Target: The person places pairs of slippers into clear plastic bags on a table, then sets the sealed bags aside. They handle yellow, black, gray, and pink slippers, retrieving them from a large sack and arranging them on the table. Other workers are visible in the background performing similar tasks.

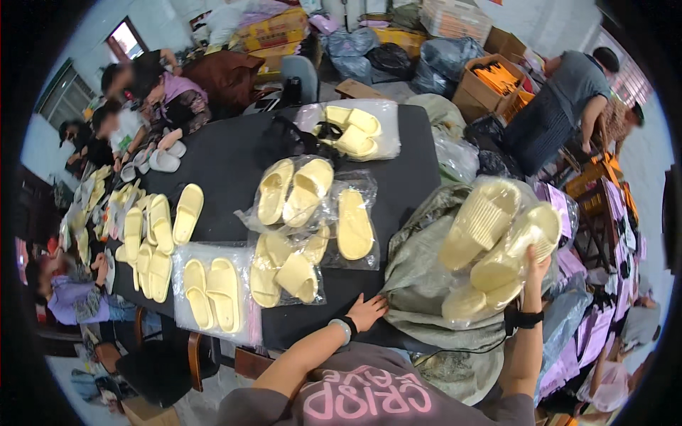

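Note:
My right hand grips a clear plastic bag of pale yellow slippers from its right side, lifted over a grey-green woven sack. My left hand lies flat with fingers stretched out at the black table's near edge, beside the sack, holding nothing. Left of it are bagged slippers and, farther back, another bagged pair. A single slipper in plastic lies to their right. One loose pair rests on a stack of clear bags.
More loose yellow slippers crowd the table's left side. At the far edge, slippers sit on clear bags next to a black cloth item. People work at left; another person bends at right near an open carton.

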Demonstrator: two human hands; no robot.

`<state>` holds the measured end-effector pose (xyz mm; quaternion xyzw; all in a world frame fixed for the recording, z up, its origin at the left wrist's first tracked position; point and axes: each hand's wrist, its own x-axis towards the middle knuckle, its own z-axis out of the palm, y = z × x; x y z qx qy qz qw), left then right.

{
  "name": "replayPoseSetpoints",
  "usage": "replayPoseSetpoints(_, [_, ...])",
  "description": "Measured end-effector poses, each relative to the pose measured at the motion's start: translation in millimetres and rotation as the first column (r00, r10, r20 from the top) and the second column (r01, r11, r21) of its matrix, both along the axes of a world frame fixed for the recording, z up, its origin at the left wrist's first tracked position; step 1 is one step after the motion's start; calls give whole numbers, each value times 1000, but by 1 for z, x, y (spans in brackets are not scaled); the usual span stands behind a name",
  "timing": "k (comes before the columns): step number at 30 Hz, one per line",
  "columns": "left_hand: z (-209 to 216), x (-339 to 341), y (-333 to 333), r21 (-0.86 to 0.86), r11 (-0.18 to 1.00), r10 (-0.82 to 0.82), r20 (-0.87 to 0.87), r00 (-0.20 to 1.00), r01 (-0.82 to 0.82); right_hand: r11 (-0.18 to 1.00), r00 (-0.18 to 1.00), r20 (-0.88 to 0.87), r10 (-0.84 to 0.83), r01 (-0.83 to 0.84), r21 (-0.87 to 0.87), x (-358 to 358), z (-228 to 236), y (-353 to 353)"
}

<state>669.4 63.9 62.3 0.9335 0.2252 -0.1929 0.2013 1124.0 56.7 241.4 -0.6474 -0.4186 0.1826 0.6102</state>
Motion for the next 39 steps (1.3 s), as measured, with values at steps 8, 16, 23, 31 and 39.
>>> replayPoseSetpoints(8, [-32,-4,0,-190,961,273,524,807,-202,938,528,-807,264,-337,87,-194,23,150])
replayPoseSetpoints(16, [-88,1,-15,-28,999,44,385,922,-36,531,725,-436,533,-688,-495,-310,-49,214])
replayPoseSetpoints(23, [-23,-5,33,-532,825,413,334,847,-192,838,830,-482,281,-457,-299,-204,-88,239])
replayPoseSetpoints(31, [33,-2,74,-996,42,879,75,470,80,634,470,-832,295,-748,-197,-184,-127,148])
replayPoseSetpoints(39, [99,-30,82,-999,36,909,20,417,-29,723,445,-806,389,-690,-32,-239,-193,96])
